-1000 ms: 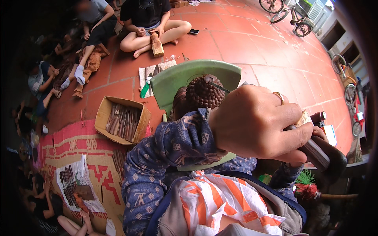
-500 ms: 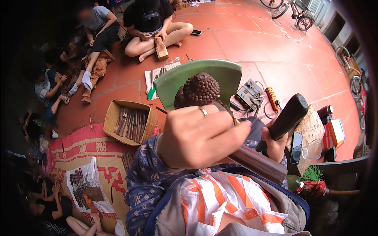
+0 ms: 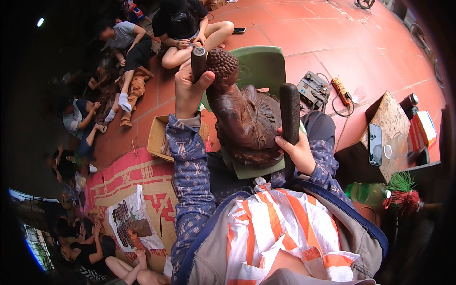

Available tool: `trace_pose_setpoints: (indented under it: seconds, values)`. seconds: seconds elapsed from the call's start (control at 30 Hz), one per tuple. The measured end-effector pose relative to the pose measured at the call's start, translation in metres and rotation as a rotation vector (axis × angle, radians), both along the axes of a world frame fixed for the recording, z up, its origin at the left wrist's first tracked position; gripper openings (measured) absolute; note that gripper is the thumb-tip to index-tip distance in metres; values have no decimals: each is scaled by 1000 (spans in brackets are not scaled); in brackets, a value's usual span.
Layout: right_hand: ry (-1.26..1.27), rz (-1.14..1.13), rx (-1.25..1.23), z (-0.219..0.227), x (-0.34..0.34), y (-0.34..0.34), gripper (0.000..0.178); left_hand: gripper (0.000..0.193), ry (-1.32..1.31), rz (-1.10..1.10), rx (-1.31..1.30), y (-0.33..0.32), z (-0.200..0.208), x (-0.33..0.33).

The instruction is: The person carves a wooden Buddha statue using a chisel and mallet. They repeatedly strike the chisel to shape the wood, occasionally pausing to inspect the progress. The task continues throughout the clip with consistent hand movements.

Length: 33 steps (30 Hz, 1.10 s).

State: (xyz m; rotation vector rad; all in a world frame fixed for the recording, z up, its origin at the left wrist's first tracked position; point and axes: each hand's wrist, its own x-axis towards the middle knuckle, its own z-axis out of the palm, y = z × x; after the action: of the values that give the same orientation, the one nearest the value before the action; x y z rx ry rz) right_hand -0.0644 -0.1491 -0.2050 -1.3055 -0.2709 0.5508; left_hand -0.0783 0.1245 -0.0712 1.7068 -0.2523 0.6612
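A dark brown carved wooden statue of a seated figure (image 3: 244,126), its head covered in knobbly curls, rests on a green plastic chair (image 3: 263,61) in front of me. My left hand (image 3: 189,92) is raised to the left of the statue's head, closed around the dark handle of a carving tool (image 3: 198,64). That handle points up with a worn round end; its blade is hidden. On the statue's right side, my right hand (image 3: 298,151) grips a dark wooden club-shaped mallet (image 3: 289,114), held roughly upright close to the statue's base.
A cardboard box (image 3: 159,137) stands left behind my sleeve. Carving tools lie on white paper (image 3: 126,218) over a patterned mat (image 3: 137,168). To the right are a grey power unit (image 3: 313,88), a power strip (image 3: 341,90), a phone (image 3: 375,145) and a green bottle (image 3: 365,194). Other people sit nearby.
My left hand has moved away from in front of me to beside the statue's head, its tool now upright. My right hand has brought the mallet leftward, near the statue. The view has shifted.
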Motion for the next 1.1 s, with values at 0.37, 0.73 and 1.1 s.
trace_pose_setpoints:
  seconds: [0.37, 0.73, 1.1]
  values:
    - [-154, -40, 92, -17, -3, -2, 19, 36, 80, -64, 153, 10, -3, 2]
    - [-218, -109, 75, -21, -7, -4, 17, 46, 52, -39, 134, 1, -3, 0]
    - [-366, -81, 33, -37, 3, -8, 17, 49, -72, -20, 208, -4, -2, 6]
